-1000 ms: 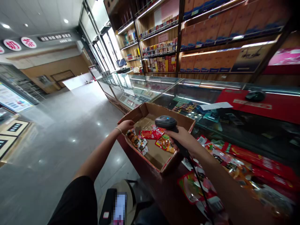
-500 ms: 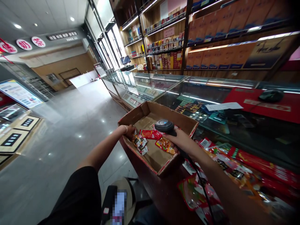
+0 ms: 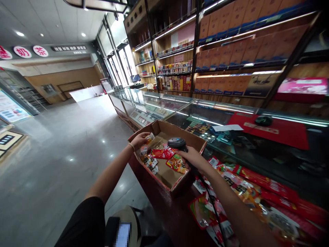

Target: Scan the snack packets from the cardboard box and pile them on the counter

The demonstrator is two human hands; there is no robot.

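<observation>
An open cardboard box (image 3: 191, 137) sits on a dark red counter, with several small snack packets (image 3: 159, 153) inside. My left hand (image 3: 140, 140) hovers over the box's left side, its fingers pinched on a small snack packet (image 3: 150, 137) lifted above the others. My right hand (image 3: 191, 159) is closed on a black barcode scanner (image 3: 177, 143), whose head points down into the box. The scanner's black cable (image 3: 213, 204) trails back along my right forearm.
More red snack packets (image 3: 257, 185) lie spread on the counter to the right of the box. Glass display cases (image 3: 159, 103) run along the back, with a computer mouse (image 3: 263, 120) on a red mat. Product shelves stand behind. Open tiled floor lies to the left.
My left hand has lifted a small packet out of the pile in the box. The scanner in my right hand stays over the box. The view tilted slightly upward.
</observation>
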